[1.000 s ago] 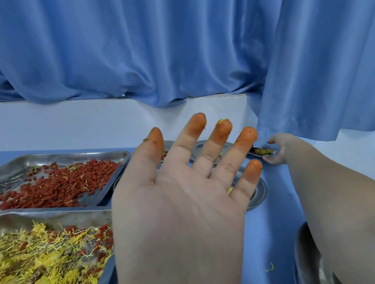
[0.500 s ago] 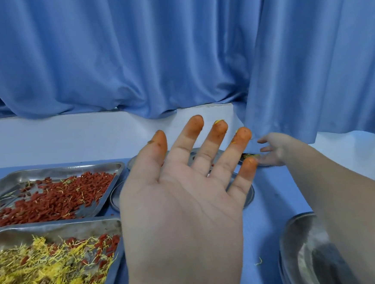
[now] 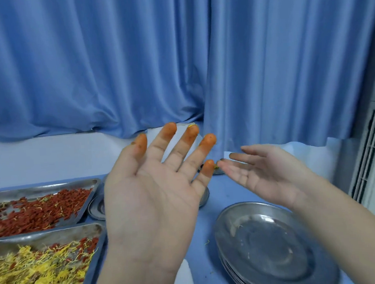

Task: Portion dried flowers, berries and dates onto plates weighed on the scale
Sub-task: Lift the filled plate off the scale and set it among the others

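Observation:
My left hand [image 3: 154, 189] is raised palm up in the middle of the view, fingers spread, the fingertips stained orange; it holds nothing. My right hand [image 3: 267, 173] is lifted beside it, palm up, fingers straight, empty. A steel tray of red berries [image 3: 37, 207] lies at the left. In front of it sits a steel tray of yellow dried flowers [image 3: 35, 277] mixed with some berries. A stack of empty steel plates [image 3: 271, 245] rests at the lower right. Behind my left hand a round plate [image 3: 96, 208] shows only at its rim. No scale or dates are visible.
Blue curtains [image 3: 175, 59] hang along the back above a white ledge [image 3: 48, 157]. The table has a blue cover [image 3: 221, 190]. A small plate with yellow bits [image 3: 218, 169] peeks out between my hands. A white vented unit [image 3: 367, 161] stands at the right.
My right hand has left the far small plate, drawn back toward me and turned palm up. The camera tilted up. My left hand stays raised and open.

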{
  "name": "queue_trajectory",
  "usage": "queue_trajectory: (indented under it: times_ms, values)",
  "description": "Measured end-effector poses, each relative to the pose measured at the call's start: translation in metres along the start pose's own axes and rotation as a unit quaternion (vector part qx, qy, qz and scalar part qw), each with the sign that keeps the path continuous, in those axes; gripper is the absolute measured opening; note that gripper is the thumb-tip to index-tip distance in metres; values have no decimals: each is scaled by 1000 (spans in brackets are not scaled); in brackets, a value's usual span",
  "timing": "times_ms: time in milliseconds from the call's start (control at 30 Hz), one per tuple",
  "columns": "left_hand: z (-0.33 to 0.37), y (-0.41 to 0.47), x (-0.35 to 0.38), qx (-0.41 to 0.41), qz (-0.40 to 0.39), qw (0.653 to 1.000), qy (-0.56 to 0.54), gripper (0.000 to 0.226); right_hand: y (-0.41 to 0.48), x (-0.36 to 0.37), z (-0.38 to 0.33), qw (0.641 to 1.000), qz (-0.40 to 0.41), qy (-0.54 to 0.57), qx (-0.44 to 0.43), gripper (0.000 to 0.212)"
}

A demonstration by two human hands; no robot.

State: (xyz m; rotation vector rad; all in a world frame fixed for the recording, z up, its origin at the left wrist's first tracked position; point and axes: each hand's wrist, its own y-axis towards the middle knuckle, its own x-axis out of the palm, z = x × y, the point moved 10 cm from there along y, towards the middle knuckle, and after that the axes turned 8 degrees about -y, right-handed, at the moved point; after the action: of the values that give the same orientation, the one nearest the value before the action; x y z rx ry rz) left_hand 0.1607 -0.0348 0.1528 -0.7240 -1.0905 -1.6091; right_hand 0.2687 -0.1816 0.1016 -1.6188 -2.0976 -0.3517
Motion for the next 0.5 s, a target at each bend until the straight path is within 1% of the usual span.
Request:
queue_trajectory:
  times_ms: [100,200,267,300,333,400,433,500]
  values:
    - [-22,-13,7,-32,-9,999,10,34,-47,-5,11,1000,0,17,-22,29]
    - [-38,-28,-5,-55,10,998,26,32,-79,-22,26,997,26,4,-71,27]
    - [-39,-41,-27,-53,47,997,39,31,-94,-37,33,989,56,-51,-125,24]
    - [-36,-48,-41,-47,69,995,46,30,-102,-44,33,977,79,-116,-162,22]
    - [-32,-57,-56,-39,94,994,51,30,-110,-50,32,952,106,-204,-203,23]
    - [-23,-76,-87,-19,144,988,49,30,-124,-54,34,872,143,-381,-271,32]
    - [-19,-86,-103,-10,166,985,41,30,-128,-54,40,836,145,-445,-288,36]
    - [-15,-105,-127,1,187,982,25,31,-129,-53,56,765,129,-559,-292,38]
